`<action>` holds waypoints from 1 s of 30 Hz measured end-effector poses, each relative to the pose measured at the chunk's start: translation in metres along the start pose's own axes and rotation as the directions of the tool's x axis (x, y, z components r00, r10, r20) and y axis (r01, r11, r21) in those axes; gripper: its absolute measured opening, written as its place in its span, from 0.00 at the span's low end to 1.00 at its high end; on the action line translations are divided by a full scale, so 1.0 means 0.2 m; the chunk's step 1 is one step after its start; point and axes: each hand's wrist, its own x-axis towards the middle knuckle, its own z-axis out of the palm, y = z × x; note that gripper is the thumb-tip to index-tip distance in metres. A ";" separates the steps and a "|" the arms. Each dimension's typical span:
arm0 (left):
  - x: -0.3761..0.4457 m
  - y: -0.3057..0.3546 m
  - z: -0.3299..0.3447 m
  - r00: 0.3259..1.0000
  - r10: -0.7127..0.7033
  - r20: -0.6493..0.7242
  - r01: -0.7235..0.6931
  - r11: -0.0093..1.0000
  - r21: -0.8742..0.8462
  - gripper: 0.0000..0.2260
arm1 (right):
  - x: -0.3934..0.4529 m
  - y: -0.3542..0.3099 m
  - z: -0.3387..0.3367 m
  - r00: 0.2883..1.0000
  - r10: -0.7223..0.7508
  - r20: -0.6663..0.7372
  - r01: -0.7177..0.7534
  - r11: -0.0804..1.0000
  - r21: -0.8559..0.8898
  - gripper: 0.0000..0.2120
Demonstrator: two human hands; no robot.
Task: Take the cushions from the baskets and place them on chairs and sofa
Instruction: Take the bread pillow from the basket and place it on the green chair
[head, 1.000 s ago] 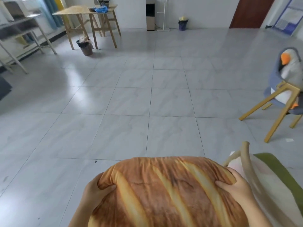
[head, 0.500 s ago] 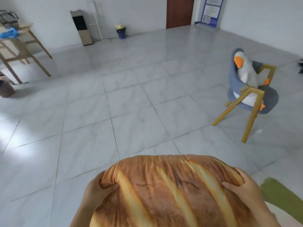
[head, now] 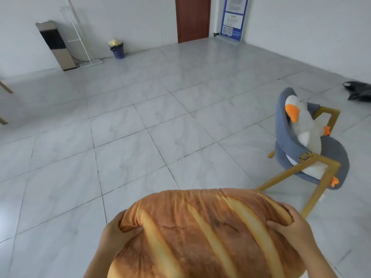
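A large bread-loaf cushion (head: pixel 206 235), golden brown with pale stripes, fills the bottom centre of the head view. My left hand (head: pixel 116 235) grips its left edge and my right hand (head: pixel 291 229) grips its right edge, carrying it above the floor. To the right stands a blue-grey chair (head: pixel 285 145) with a yellow wooden frame. A white goose plush cushion (head: pixel 305 127) with an orange beak sits on it. No basket or sofa is in view.
Grey tiled floor (head: pixel 140 141) spreads ahead. At the far wall stand a water dispenser (head: pixel 56 45), a white stand (head: pixel 80 37), a small blue bin (head: pixel 117 50) and a brown door (head: pixel 192 19). A dark bag (head: pixel 359 91) lies far right.
The view has swung to the right: the wooden tables left the frame and the chair with the goose came closer. The green basket edge at bottom right is gone. Both hands keep gripping the cushion.
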 end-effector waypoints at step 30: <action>4.09 2.36 1.63 0.931 0.207 0.302 -0.243 0.966 0.086 0.20 | 4.07 -1.13 -0.43 0.938 0.151 -0.313 -0.113 0.984 0.135 0.35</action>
